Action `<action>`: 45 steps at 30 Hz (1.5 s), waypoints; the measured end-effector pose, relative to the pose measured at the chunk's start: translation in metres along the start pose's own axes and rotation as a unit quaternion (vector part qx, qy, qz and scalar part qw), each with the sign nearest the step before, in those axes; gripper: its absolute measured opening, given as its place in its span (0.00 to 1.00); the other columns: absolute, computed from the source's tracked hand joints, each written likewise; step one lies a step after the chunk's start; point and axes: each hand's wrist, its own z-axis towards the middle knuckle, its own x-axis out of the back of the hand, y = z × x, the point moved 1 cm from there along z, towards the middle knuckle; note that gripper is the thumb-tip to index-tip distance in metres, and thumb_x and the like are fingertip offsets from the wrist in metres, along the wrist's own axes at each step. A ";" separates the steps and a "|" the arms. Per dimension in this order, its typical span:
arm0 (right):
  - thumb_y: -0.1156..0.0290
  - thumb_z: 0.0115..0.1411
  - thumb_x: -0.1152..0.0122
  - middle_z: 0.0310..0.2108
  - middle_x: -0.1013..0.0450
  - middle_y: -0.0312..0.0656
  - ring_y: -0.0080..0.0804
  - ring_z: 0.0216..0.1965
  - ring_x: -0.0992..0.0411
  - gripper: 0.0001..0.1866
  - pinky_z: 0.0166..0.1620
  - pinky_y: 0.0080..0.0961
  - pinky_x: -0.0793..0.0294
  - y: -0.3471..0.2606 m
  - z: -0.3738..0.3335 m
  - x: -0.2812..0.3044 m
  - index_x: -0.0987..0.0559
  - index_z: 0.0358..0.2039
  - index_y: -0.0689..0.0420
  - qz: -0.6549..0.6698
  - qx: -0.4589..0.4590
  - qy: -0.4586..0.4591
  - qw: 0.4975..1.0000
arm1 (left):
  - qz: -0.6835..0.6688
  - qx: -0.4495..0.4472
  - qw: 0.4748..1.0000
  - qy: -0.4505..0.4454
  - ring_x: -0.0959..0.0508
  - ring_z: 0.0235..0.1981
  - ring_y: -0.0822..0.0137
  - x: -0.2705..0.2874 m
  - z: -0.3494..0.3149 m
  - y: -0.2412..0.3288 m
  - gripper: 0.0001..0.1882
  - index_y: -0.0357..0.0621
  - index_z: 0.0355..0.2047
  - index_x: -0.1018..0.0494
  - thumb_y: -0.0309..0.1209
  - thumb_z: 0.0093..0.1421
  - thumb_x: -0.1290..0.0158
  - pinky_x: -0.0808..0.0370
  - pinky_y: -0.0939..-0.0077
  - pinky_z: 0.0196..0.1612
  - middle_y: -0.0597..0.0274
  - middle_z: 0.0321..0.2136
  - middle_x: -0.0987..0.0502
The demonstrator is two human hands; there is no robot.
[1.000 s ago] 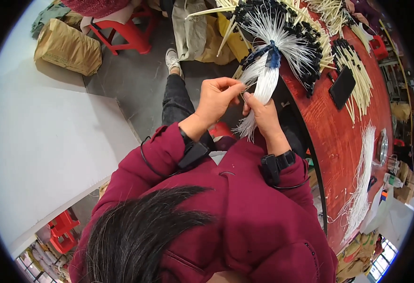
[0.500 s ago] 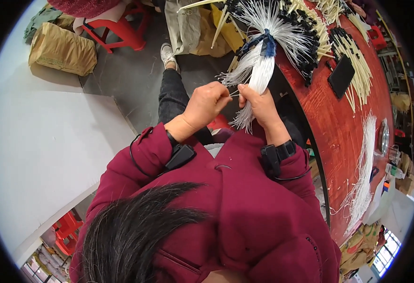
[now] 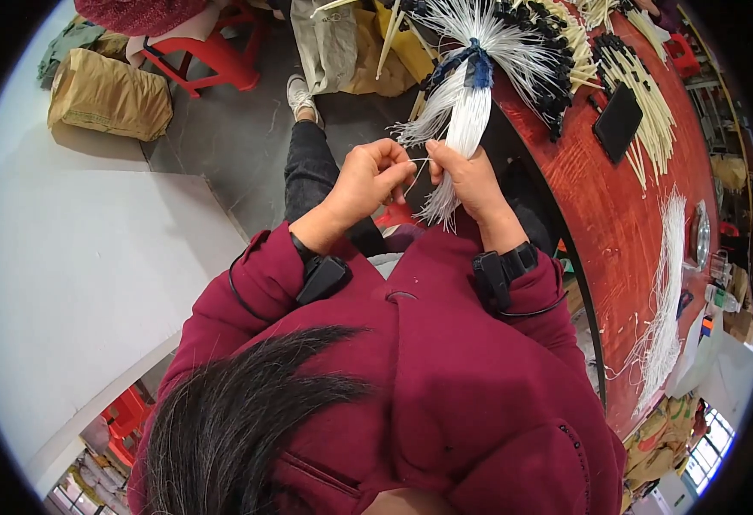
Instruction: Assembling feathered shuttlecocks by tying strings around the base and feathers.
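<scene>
My right hand (image 3: 469, 182) is closed around a thick bundle of thin white cords (image 3: 469, 120), whose loose ends hang below the fingers. A dark blue cloth strip (image 3: 479, 67) ties the bundle higher up. Beyond the tie the cords fan out over the table edge toward many black end pieces (image 3: 557, 107). To the left, my left hand (image 3: 366, 180) pinches a single white cord (image 3: 420, 160). That cord runs across the small gap to my right thumb and curves in a loose bend.
The red wooden table (image 3: 578, 184) curves along my right. On it lie a black phone (image 3: 619, 123), cream-coloured sticks with black ends (image 3: 651, 129) and another white cord bundle (image 3: 664, 292). A white panel (image 3: 93, 266) stands left, near a brown paper package (image 3: 110, 94) and a red stool (image 3: 213, 60).
My left hand has turned and its fingers have loosened from a tight fist into a pinch, so the cord shows a bend. My right hand keeps its hold; the view has shifted slightly.
</scene>
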 end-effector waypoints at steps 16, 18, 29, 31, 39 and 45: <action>0.65 0.60 0.45 0.14 0.35 0.31 0.18 0.17 0.38 0.16 0.24 0.18 0.39 -0.003 -0.002 0.003 0.29 0.16 0.55 -0.041 0.002 -0.017 0.999 | -0.277 0.091 0.955 0.045 0.23 0.26 0.77 0.015 -0.001 -0.006 0.07 0.42 0.33 0.27 0.29 0.57 0.42 0.26 0.87 0.26 0.64 0.31 0.22; 0.65 0.60 0.45 0.14 0.35 0.31 0.18 0.17 0.38 0.16 0.24 0.18 0.40 -0.004 -0.002 0.004 0.29 0.16 0.55 -0.044 0.000 -0.013 0.999 | -0.280 0.095 0.954 0.038 0.23 0.26 0.77 0.015 -0.003 -0.005 0.07 0.42 0.34 0.27 0.29 0.58 0.42 0.25 0.86 0.26 0.63 0.31 0.21; 0.66 0.59 0.44 0.14 0.35 0.31 0.19 0.17 0.38 0.16 0.23 0.18 0.40 -0.002 0.000 0.005 0.29 0.15 0.55 -0.036 -0.002 -0.017 0.999 | -0.282 0.129 0.950 0.036 0.24 0.23 0.76 0.013 -0.011 0.016 0.11 0.42 0.34 0.28 0.37 0.60 0.45 0.27 0.87 0.23 0.63 0.29 0.22; 0.67 0.59 0.44 0.14 0.35 0.31 0.19 0.17 0.38 0.16 0.23 0.18 0.40 -0.002 0.000 0.005 0.29 0.15 0.55 -0.027 -0.003 -0.014 1.000 | -0.267 0.135 0.954 0.038 0.24 0.23 0.76 0.014 -0.011 0.017 0.12 0.42 0.34 0.28 0.38 0.61 0.46 0.28 0.87 0.22 0.63 0.29 0.22; 0.67 0.58 0.43 0.13 0.36 0.31 0.18 0.16 0.39 0.16 0.23 0.18 0.40 -0.007 -0.003 0.005 0.29 0.15 0.55 -0.055 -0.008 -0.015 0.998 | -0.213 0.124 0.968 -0.039 0.25 0.19 0.77 0.026 -0.001 -0.009 0.12 0.41 0.34 0.27 0.38 0.62 0.48 0.35 0.87 0.18 0.64 0.27 0.23; 0.67 0.58 0.43 0.13 0.36 0.31 0.18 0.16 0.39 0.16 0.23 0.18 0.40 -0.007 -0.003 0.006 0.29 0.15 0.55 -0.051 -0.012 -0.007 0.999 | -0.298 0.178 0.938 0.014 0.27 0.16 0.78 0.022 -0.012 0.006 0.10 0.42 0.34 0.26 0.36 0.62 0.48 0.35 0.87 0.17 0.66 0.26 0.24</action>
